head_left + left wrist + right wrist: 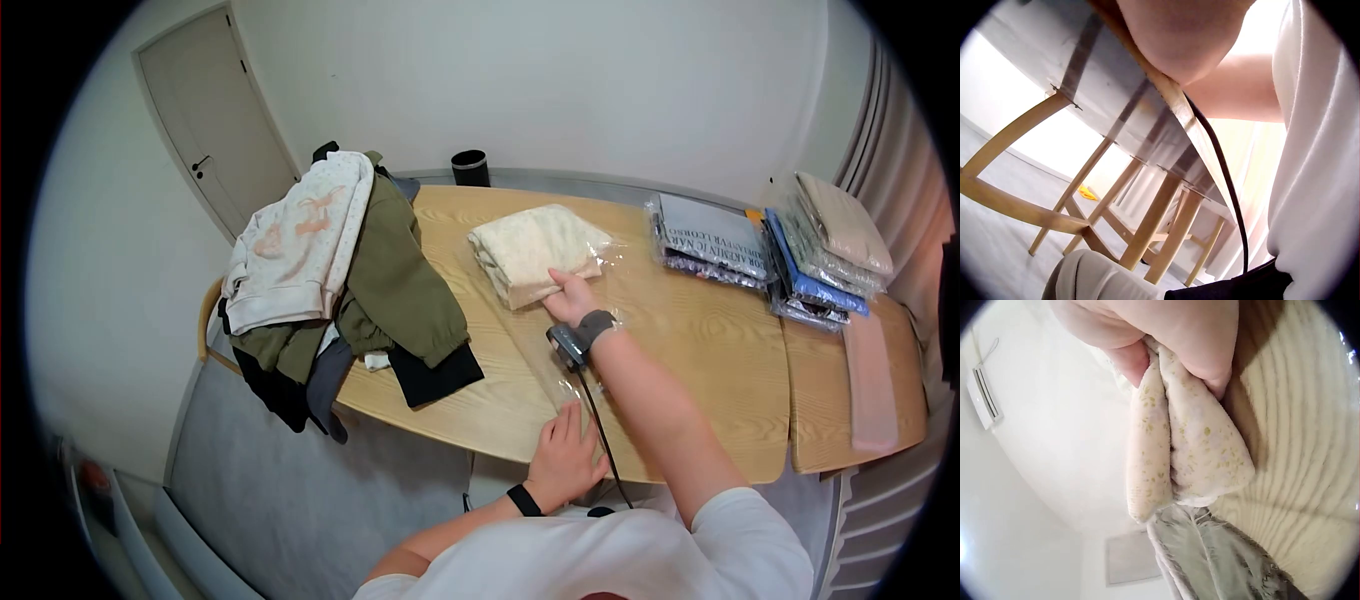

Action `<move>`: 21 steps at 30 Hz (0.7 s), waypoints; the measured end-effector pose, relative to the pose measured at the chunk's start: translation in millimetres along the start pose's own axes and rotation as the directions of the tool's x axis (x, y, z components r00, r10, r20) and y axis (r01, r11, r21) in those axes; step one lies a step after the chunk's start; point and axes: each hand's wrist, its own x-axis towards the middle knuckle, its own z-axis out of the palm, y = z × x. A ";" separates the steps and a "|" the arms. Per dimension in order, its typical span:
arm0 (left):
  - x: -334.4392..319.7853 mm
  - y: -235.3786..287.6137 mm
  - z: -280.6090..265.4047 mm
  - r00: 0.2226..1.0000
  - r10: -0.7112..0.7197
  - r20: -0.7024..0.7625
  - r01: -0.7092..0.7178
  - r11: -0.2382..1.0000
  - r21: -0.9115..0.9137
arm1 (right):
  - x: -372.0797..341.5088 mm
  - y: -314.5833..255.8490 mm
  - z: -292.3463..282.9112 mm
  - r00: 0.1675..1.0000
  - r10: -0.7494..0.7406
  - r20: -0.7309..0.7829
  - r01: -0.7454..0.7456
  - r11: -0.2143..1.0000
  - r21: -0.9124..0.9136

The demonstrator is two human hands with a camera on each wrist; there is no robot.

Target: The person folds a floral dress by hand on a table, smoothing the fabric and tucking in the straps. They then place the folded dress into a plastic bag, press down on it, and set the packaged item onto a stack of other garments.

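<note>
Mostly beyond right grip [571, 298], folded cream garment [535, 248], near edge pinched.

The folded cloth [530, 250] is cream, flecked all over with yellow-green, and the table [700, 370] is honey-toned with wavy grain. Over there I see a whitish sweatshirt [300, 235] with a peach-orange print, and an olive-green jacket [400, 265]. One packet [715, 235] is pale blue-grey with dark lettering; the bin [470, 172] is black.

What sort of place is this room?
Maybe a room for packing clothes: loose clothes are heaped at one end of a wooden table, and folded clothes in clear bags are stacked toward the other.
</note>
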 end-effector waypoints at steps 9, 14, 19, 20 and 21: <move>-37.7 -28.6 -15.8 0.987 0.160 -0.010 -0.160 0.983 -0.092 | -60.8 -1.6 -21.3 0.992 -0.119 -0.032 0.120 0.992 0.032; -57.1 -55.4 -30.1 0.972 0.220 -0.087 -0.237 0.906 -0.352 | -94.2 3.5 -27.1 0.973 -0.223 -0.061 0.225 0.974 0.021; -39.4 -78.7 -43.5 0.918 -0.301 -0.257 0.112 0.820 -0.562 | -100.1 5.3 -24.2 0.964 -0.262 -0.055 0.264 0.964 0.039; -25.8 -84.4 -48.1 0.854 -0.496 -0.159 0.288 0.703 -0.651 | -101.1 4.8 -23.4 0.965 -0.256 -0.066 0.258 0.965 0.037; -14.3 -94.6 -46.3 0.853 -0.496 -0.162 0.287 0.706 -0.648 | -101.4 4.4 -22.4 0.965 -0.251 -0.076 0.254 0.967 0.034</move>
